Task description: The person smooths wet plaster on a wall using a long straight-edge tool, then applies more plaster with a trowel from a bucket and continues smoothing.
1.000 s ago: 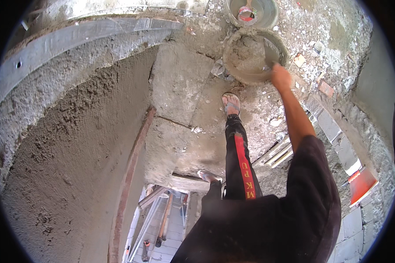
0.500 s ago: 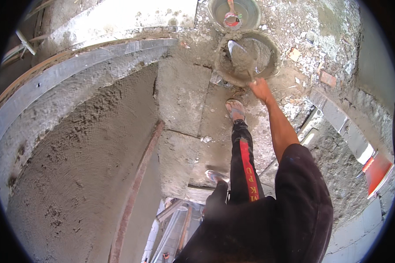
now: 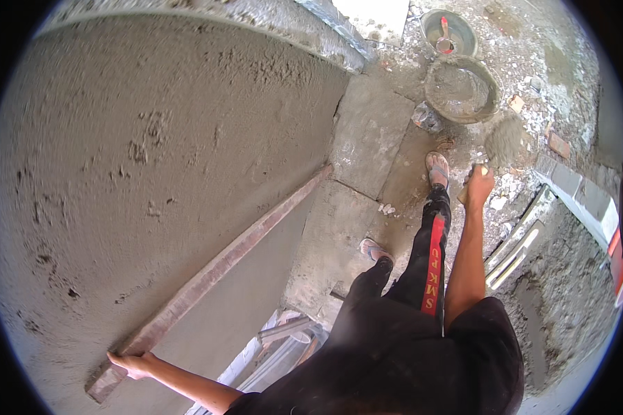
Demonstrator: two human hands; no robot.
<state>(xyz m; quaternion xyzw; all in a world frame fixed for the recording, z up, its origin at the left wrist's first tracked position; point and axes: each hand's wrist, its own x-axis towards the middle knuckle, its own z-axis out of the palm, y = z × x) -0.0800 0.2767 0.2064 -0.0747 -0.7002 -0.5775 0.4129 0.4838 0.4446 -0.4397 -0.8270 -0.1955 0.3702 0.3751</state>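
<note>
The left grip [image 3: 133, 364] is closed on a long, reddish-brown wooden bar [image 3: 221, 266], close to its lower end; the bar slants up to the right, lying along a wall [image 3: 187, 124] of grey plaster, pitted above the bar and smoother below it; the right grip [image 3: 477, 185] is clamped round the handle of a trowel [image 3: 507, 142], whose blurred blade carries grey mortar; the trowel is near a round bucket [image 3: 490, 91] of wet mortar; just beyond stands a second bucket [image 3: 471, 40], a red-handled item inside; the person wears dark clothes, a red stripe down one trouser leg [image 3: 433, 249], and sandals [image 3: 437, 166] on a dusty concrete floor [image 3: 342, 225]; to the right lie rubble and a reddish brick [image 3: 558, 145].
</note>
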